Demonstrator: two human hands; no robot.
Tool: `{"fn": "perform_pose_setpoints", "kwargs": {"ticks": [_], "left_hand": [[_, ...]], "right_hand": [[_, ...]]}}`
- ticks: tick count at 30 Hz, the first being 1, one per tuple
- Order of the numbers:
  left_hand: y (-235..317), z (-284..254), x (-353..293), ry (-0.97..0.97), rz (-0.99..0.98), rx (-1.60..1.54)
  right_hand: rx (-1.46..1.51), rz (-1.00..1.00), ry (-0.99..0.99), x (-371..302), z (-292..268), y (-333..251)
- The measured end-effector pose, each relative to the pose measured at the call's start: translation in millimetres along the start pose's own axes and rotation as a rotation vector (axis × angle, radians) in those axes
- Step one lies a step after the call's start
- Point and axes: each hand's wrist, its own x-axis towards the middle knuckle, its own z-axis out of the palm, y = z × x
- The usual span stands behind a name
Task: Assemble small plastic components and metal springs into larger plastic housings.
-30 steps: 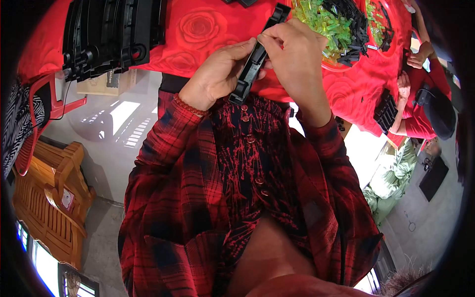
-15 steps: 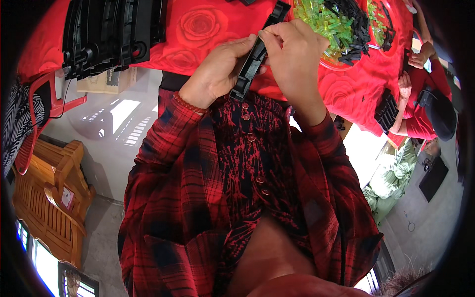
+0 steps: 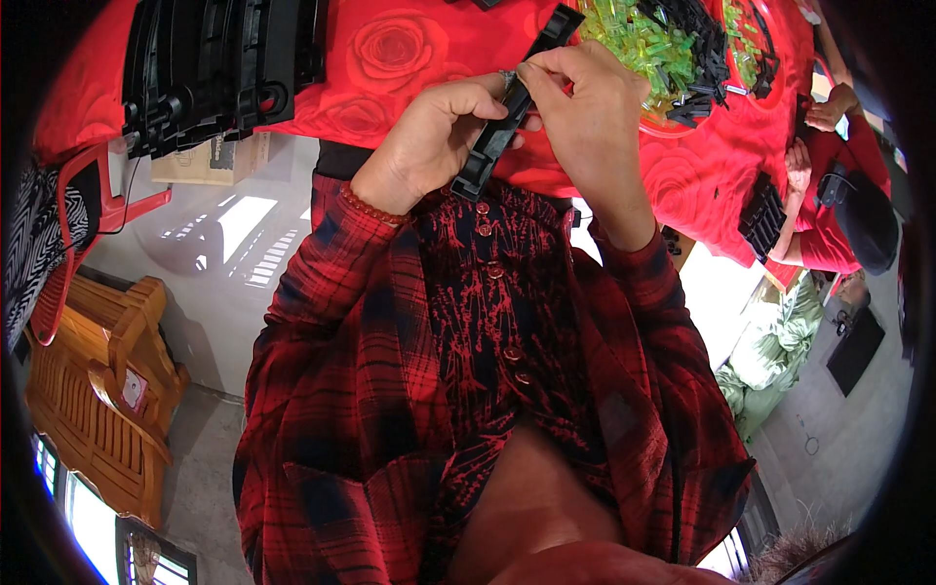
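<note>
My left hand (image 3: 429, 141) is wrapped round a long black plastic part (image 3: 490, 148), a narrow channel-like strip with raised ends. The strip slants from near my chest up to the right over the table edge. My right hand (image 3: 595, 117) is pinched at the strip's middle, thumb and forefinger pressed together against it. Whatever small piece those fingertips may hold is hidden. Just beyond my right hand lies a red tray (image 3: 655, 128) with a heap of clear yellow-green plastic pieces (image 3: 634, 58) and small black pieces (image 3: 694, 68).
Several long black parts (image 3: 219, 68) stand in a row on the red rose-print tablecloth (image 3: 390, 49) at the left. A cardboard box (image 3: 210, 161), a red chair (image 3: 73, 244) and a wooden bench (image 3: 107, 380) are at left. At right, another person's hands (image 3: 799, 171) hold a black part.
My left thumb has bent and slid down onto the strip. My right hand has shifted slightly right, still pinching at the strip, whose upper end has moved a little right.
</note>
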Motion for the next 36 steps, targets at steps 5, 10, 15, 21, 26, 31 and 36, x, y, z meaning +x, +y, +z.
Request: {"fn": "perform_pose_setpoints", "kwargs": {"ticks": [5,10,15,21,26,31,36], "left_hand": [[-6.8,2.9,1.2,0.037,0.057,0.056],[-11.6,17.6,3.6,0.185,0.125,0.287],[-14.4,11.5,7.3,0.187,0.219,0.45],[-18.3,11.9,7.8,0.215,0.286,0.546],[-20.8,11.1,8.0,0.239,0.316,0.589],[-24.5,8.7,9.6,0.269,0.343,0.641],[-25.2,8.3,10.4,0.297,0.329,0.684]], "right_hand": [[-0.03,-0.048,0.024,-2.5,1.1,0.9],[-0.023,-0.058,0.03,-4.9,3.4,2.5],[0.151,-0.028,0.017,-4.0,-1.2,5.8],[0.392,0.051,-0.081,-3.5,-9.9,4.4],[0.465,-0.005,-0.051,-6.6,-6.8,11.9],[0.413,-0.025,0.019,-4.6,-13.3,14.1],[0.306,-0.165,0.07,-4.7,-10.3,18.2]]}}
